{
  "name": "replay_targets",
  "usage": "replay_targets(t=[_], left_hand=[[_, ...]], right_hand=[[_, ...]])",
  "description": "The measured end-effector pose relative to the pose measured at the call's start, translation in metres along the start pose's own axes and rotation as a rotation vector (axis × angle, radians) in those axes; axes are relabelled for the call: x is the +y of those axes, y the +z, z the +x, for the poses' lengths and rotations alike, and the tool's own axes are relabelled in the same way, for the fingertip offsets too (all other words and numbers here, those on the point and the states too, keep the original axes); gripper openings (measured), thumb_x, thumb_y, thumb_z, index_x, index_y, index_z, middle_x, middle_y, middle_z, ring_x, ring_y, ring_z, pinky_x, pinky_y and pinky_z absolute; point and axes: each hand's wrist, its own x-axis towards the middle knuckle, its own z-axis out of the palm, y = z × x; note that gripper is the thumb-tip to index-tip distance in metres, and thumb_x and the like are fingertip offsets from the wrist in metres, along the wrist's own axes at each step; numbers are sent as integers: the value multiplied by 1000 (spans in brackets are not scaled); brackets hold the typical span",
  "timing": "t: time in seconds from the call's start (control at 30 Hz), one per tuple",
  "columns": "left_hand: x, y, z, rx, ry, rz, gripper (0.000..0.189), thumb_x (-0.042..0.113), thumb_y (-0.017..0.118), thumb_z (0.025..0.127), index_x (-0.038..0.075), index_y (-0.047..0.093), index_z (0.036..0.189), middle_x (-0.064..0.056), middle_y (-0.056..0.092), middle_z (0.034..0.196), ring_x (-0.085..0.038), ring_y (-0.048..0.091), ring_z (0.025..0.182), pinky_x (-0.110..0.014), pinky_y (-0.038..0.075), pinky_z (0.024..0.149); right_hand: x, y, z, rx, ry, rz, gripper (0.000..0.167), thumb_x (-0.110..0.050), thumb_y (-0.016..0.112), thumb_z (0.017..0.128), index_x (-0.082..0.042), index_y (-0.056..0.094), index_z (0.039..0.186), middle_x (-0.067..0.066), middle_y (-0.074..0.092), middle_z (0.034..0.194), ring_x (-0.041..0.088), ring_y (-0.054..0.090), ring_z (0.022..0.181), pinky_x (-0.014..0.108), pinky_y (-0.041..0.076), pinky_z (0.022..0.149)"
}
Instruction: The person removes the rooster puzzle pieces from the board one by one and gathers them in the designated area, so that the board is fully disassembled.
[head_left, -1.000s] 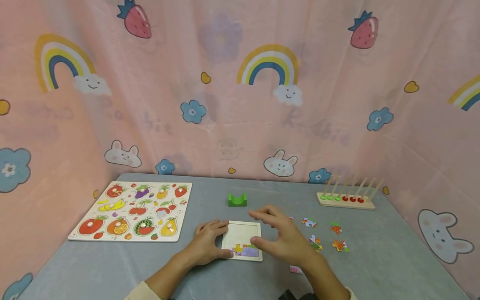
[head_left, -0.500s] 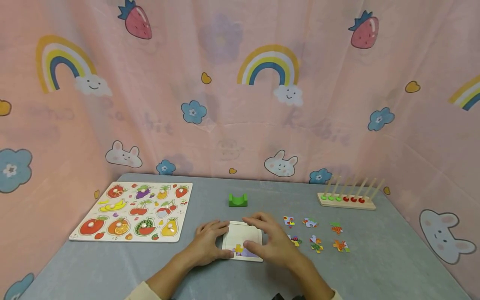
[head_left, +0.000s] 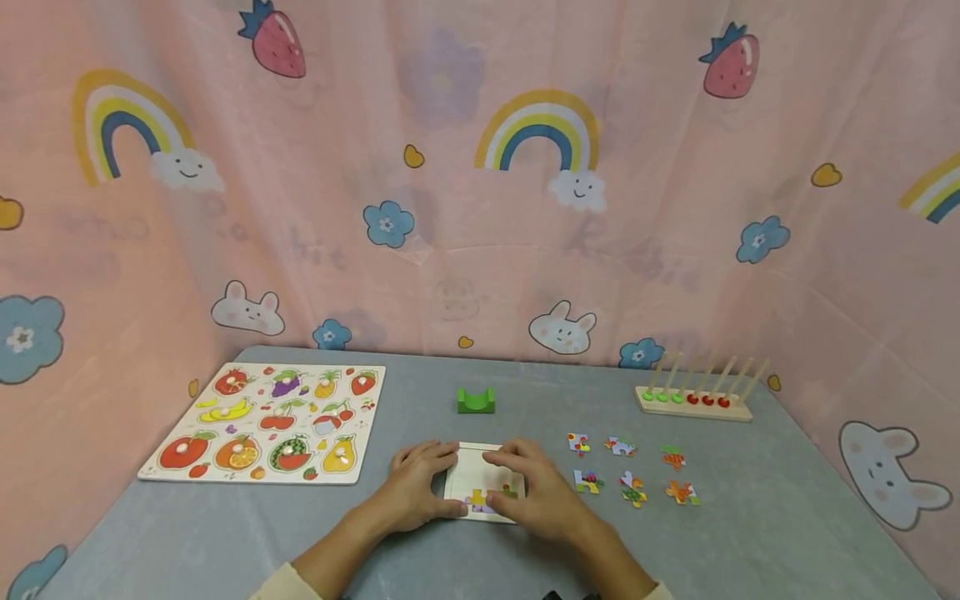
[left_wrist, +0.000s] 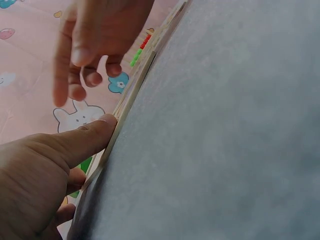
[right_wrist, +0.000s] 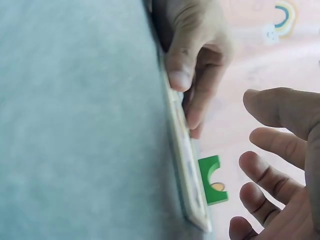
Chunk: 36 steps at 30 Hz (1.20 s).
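Observation:
A shallow wooden puzzle tray [head_left: 468, 467] lies on the grey table, with jigsaw pieces [head_left: 477, 500] along its near edge. My left hand [head_left: 416, 487] grips the tray's left side; the thumb [left_wrist: 95, 132] presses on its near rim in the left wrist view. Over the right part of the tray hovers my right hand [head_left: 543, 496], thumb and fingers apart. The right wrist view shows nothing between its loosely bent fingers [right_wrist: 275, 172]. Part of the tray's right side is hidden beneath that hand.
Several loose jigsaw pieces [head_left: 632, 489] lie right of the tray. A green cradle-shaped block [head_left: 476, 402] stands behind it. At the left is a fruit knob puzzle board [head_left: 255, 437]; a bead peg rack [head_left: 693, 404] stands at the back right.
My right hand has shifted left and slightly lower over the tray, uncovering loose pieces on the right. A pink piece by the forearm is now out of sight. My left hand stays put.

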Motion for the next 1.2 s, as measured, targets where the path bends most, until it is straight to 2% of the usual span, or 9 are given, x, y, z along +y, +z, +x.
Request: replay_targets(t=[0.3,0.6,0.8,0.93,1.2], left_hand=[[1,0,-1,-2,5,3,76,41,83,73,-1,58,131,-6,48,142,-33,34,134,-59,17,104],[1,0,-1,4,21,2,75,40,83,73,-2,58,130,-6,49,141,-34,35,133,-59,18,103],[1,-1,-1,8,28,-4,76,40,83,73,-2,58,130,-7,49,141,-35,35,133,-59,19,103],[0,-1,-1,13,33,0,76,40,83,73,-3,58,130,-7,49,141,-35,35,133,-59,19,102],[0,-1,-1,17,41,1,76,40,84,72,-3,59,129,-8,49,141,-36,36,133,-60,19,102]], right_hand=[[7,5,-4,-58,34,-12,43,-17,76,81,0,66,120,4,54,104,18,46,97,35,41,82],[8,10,-7,-70,31,-111,41,-18,77,77,-3,70,114,-5,51,103,18,46,100,36,42,85],[5,12,-5,-95,25,-188,27,-16,78,76,-10,73,101,-7,47,99,17,44,98,35,40,84],[4,12,-5,-103,30,-181,20,-16,78,76,-15,72,94,-7,46,98,17,43,98,34,39,83],[5,12,-6,-79,22,-175,23,-14,79,75,-17,69,95,-7,45,98,17,43,97,34,39,82]])
